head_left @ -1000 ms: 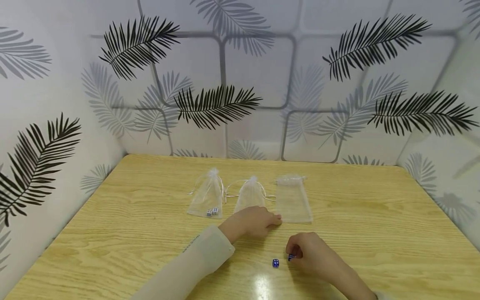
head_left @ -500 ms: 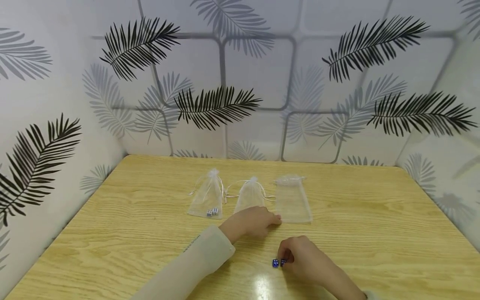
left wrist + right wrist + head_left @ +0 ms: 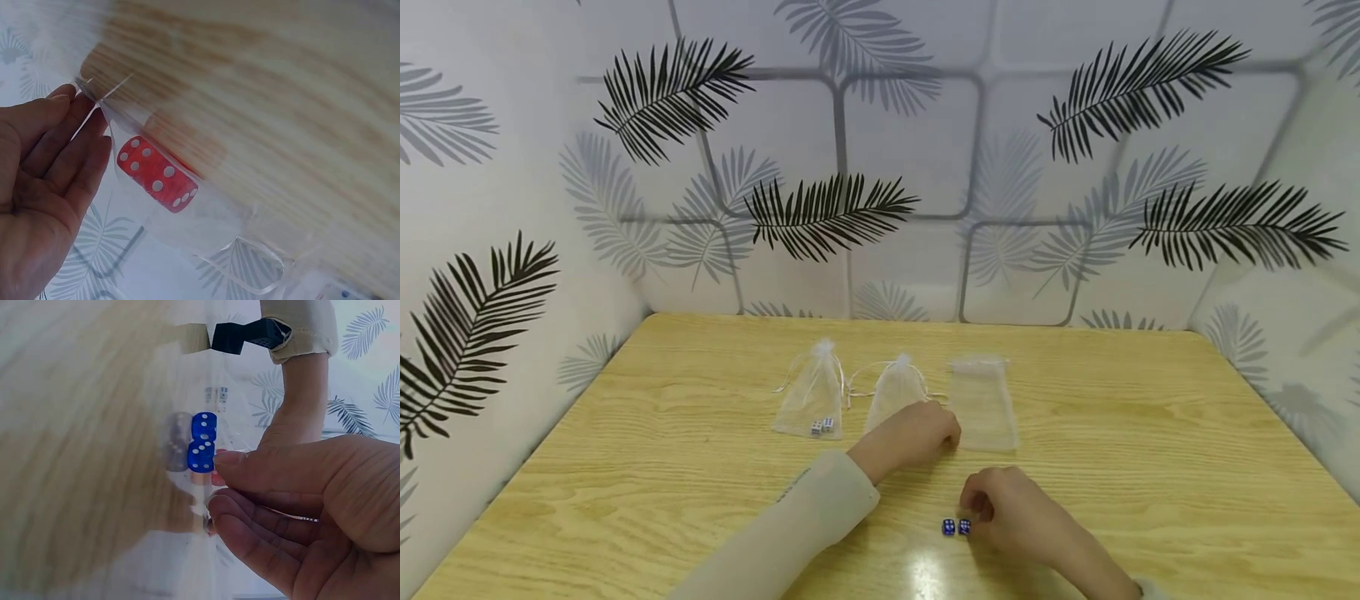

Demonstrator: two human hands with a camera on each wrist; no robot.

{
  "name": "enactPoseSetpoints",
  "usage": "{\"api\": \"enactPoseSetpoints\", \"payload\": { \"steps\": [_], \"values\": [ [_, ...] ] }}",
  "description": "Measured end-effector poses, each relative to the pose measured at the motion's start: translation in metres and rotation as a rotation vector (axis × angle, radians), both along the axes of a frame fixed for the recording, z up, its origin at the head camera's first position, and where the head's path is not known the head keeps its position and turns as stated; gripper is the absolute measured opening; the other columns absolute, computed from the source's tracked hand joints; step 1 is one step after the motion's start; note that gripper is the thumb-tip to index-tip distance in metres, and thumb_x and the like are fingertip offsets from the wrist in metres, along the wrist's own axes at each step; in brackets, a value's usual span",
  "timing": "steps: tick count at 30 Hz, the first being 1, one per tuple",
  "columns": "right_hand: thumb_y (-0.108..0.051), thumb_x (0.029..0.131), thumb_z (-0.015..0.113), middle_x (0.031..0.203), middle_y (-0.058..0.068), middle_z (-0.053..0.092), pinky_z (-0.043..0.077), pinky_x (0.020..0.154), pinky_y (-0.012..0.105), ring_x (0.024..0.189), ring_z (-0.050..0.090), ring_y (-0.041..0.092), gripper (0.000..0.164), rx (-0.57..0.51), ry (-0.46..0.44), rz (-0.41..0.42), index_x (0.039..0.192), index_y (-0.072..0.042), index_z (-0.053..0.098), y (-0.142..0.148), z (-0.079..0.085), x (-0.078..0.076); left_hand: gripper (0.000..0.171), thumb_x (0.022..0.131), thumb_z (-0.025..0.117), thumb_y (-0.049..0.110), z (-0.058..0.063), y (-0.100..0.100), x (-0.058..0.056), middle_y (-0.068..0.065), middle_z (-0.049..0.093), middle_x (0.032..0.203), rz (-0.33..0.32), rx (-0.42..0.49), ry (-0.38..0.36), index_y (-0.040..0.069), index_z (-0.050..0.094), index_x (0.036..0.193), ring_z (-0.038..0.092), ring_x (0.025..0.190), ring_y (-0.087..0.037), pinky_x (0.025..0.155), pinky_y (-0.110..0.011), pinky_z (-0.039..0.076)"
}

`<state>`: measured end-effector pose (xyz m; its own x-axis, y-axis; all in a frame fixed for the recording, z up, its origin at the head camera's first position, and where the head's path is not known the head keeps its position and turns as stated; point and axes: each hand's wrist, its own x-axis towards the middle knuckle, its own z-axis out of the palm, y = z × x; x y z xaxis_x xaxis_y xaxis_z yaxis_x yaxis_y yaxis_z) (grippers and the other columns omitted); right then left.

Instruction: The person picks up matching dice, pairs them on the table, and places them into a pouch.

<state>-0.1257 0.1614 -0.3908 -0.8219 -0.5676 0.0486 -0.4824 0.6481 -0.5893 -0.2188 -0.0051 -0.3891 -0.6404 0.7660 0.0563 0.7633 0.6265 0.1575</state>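
Two blue dice (image 3: 949,527) sit side by side on the table, pressed together in the right wrist view. My right hand (image 3: 1018,512) is beside them, its thumb tip touching the nearer blue die (image 3: 201,456) while the fingers curve loosely apart from it. Farther forward, my left hand (image 3: 910,437) rests between the middle mesh drawstring pouch (image 3: 898,385) and the flat right pouch (image 3: 982,408). In the left wrist view its fingertips meet the surface beside the middle pouch, which contains red dice (image 3: 156,175); I see no firm grip. The left pouch (image 3: 808,400) contains white dice (image 3: 822,427).
The wooden table (image 3: 662,500) runs back to a wall (image 3: 910,275) with a leaf pattern, with more of it at both sides. White drawstrings (image 3: 861,392) lie loose around the pouches. A black device (image 3: 231,337) is worn at the left wrist.
My right hand has brought one blue die left, against the other, and loosened its fingers from it. The left hand's pointing finger has bent in near the right pouch's corner.
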Motion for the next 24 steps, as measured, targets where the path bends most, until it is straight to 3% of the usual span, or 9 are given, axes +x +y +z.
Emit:
{"api": "enactPoseSetpoints", "payload": {
  "steps": [3, 7, 11, 19, 24],
  "values": [
    [0.0, 0.071, 0.077, 0.075, -0.004, 0.063, 0.048, 0.058, 0.018, 0.064, 0.052, 0.0, 0.015, 0.003, 0.037, 0.003, 0.081, -0.007, 0.067, 0.003, 0.001, -0.002, 0.022, 0.085, 0.063, 0.001, 0.0, 0.002, -0.001, 0.006, 0.052, 0.062, 0.005, 0.016, 0.018, 0.011, 0.064, 0.066, 0.038, 0.057, -0.005, 0.055, -0.012, 0.033],
    [0.0, 0.07, 0.078, 0.078, 0.0, 0.064, 0.047, 0.059, 0.019, 0.065, 0.052, 0.0, 0.018, 0.002, 0.017, -0.011, 0.084, -0.004, 0.067, 0.005, 0.011, -0.001, 0.024, 0.084, 0.065, 0.001, 0.001, 0.006, 0.002, 0.006, 0.049, 0.064, 0.035, 0.009, 0.033, 0.012, 0.057, 0.064, 0.037, 0.06, -0.005, 0.056, -0.014, 0.031],
    [0.003, 0.07, 0.077, 0.078, 0.001, 0.065, 0.047, 0.058, 0.019, 0.065, 0.052, 0.001, 0.019, 0.007, 0.016, -0.04, 0.084, -0.003, 0.067, 0.008, 0.017, -0.001, 0.036, 0.085, 0.062, 0.002, -0.002, 0.011, 0.002, 0.006, 0.037, 0.064, 0.048, -0.015, 0.062, 0.015, 0.039, 0.06, 0.032, 0.061, -0.007, 0.055, -0.015, 0.025],
    [0.003, 0.071, 0.076, 0.078, 0.001, 0.065, 0.047, 0.058, 0.019, 0.065, 0.053, 0.001, 0.018, 0.017, 0.044, -0.055, 0.085, -0.004, 0.067, 0.013, 0.021, -0.003, 0.019, 0.093, 0.056, 0.009, -0.007, 0.017, -0.001, 0.003, 0.051, 0.074, 0.068, -0.083, 0.091, 0.013, 0.06, 0.075, 0.042, 0.065, -0.008, 0.057, -0.016, 0.035],
    [0.003, 0.071, 0.076, 0.079, 0.001, 0.066, 0.048, 0.058, 0.018, 0.065, 0.054, 0.001, 0.018, 0.016, 0.052, -0.055, 0.085, -0.003, 0.067, 0.015, 0.022, -0.003, 0.013, 0.091, 0.059, 0.008, -0.005, 0.015, -0.002, 0.003, 0.063, 0.085, 0.075, -0.091, 0.091, 0.013, 0.07, 0.086, 0.056, 0.076, -0.009, 0.068, -0.017, 0.046]
  ]
}}
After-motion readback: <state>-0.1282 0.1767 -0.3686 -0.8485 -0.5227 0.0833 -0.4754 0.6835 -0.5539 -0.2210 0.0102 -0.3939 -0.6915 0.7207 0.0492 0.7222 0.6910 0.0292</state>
